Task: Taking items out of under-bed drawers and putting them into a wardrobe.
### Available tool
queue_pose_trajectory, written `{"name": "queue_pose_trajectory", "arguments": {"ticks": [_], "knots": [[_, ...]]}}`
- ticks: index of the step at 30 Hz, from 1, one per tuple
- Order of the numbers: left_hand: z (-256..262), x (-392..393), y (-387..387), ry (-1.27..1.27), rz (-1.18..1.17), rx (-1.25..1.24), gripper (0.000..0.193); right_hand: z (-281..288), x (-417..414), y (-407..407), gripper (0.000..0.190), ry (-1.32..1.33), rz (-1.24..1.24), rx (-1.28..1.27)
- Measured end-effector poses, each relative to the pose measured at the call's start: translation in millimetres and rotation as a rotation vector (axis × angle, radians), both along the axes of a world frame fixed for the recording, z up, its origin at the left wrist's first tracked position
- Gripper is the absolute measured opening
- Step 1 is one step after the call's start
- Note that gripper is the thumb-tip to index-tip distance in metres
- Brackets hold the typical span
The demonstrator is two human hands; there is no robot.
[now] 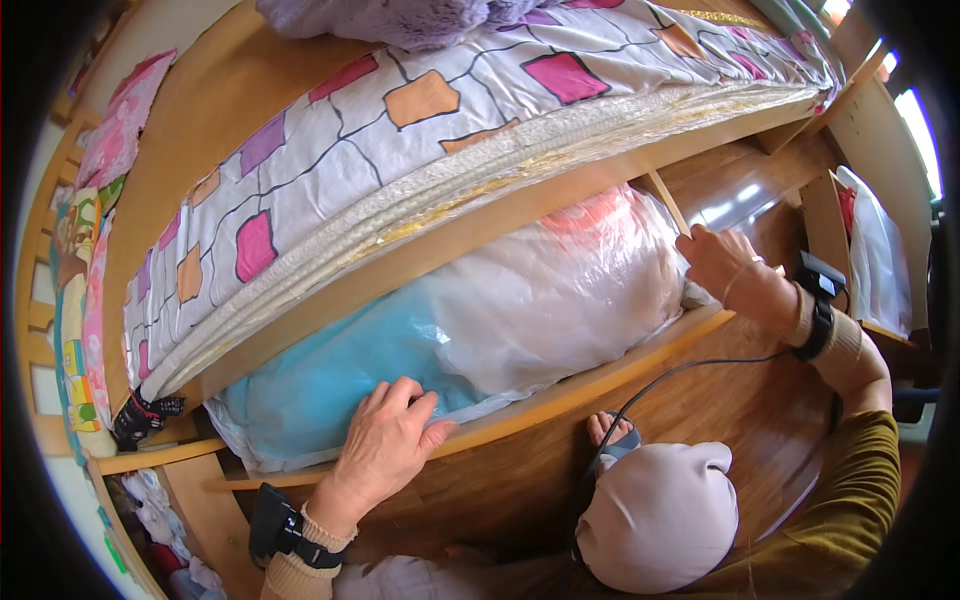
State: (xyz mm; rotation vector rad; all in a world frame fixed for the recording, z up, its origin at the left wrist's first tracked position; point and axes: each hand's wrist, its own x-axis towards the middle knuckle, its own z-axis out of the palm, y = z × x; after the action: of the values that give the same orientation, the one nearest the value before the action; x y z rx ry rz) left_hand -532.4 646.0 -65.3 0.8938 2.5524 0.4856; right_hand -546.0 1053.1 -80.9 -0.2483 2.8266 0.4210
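Note:
A large clear plastic bag (540, 300) fills a pulled-out wooden under-bed drawer (585, 386). Blue fabric shows through its left part, pale and reddish fabric through its right. My left hand (390, 439) rests at the bag's front edge beside the drawer's front board, fingers bent and a little apart, thumb towards the board. At the drawer's right end, my right hand (724, 262) is closed around the thin side board (667, 201). The bag's right edge lies close to those fingers, and the hand hides part of the board.
Above the drawer is a bed with a patterned mattress cover (315, 157) and a purple fluffy item (390, 19). Another compartment (199, 487) with clothing stands at lower left. A black cable (697, 364) runs from my right wrist past my knee (660, 517). A wooden box (829, 240) stands right.

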Motion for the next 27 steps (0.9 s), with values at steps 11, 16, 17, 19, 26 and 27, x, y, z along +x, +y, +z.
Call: {"name": "queue_pose_trajectory", "arguments": {"ticks": [11, 16, 17, 19, 26, 27], "knots": [[-1, 4, 0, -0.028, 0.004, -0.013, 0.031, -38, -17, 23, 0.033, 0.016, -0.139, -0.236], [-1, 3, -4, -0.017, 0.015, -0.015, 0.031, -59, -16, 5, 0.033, 0.004, -0.157, -0.212], [-6, 3, -6, 0.023, 0.0, 0.012, 0.029, -62, -24, 10, 0.031, -0.11, -0.09, -0.095], [-7, 6, -7, 0.05, -0.013, 0.035, 0.028, -78, -38, 24, 0.029, -0.238, -0.021, 0.021], [-10, 7, -7, 0.037, 0.04, 0.001, 0.026, -105, -60, 32, 0.013, -0.207, 0.827, 0.283], [-11, 9, -12, 0.054, 0.043, 0.034, 0.025, -102, -68, 20, 0.012, -0.461, 0.779, 0.363]]}}
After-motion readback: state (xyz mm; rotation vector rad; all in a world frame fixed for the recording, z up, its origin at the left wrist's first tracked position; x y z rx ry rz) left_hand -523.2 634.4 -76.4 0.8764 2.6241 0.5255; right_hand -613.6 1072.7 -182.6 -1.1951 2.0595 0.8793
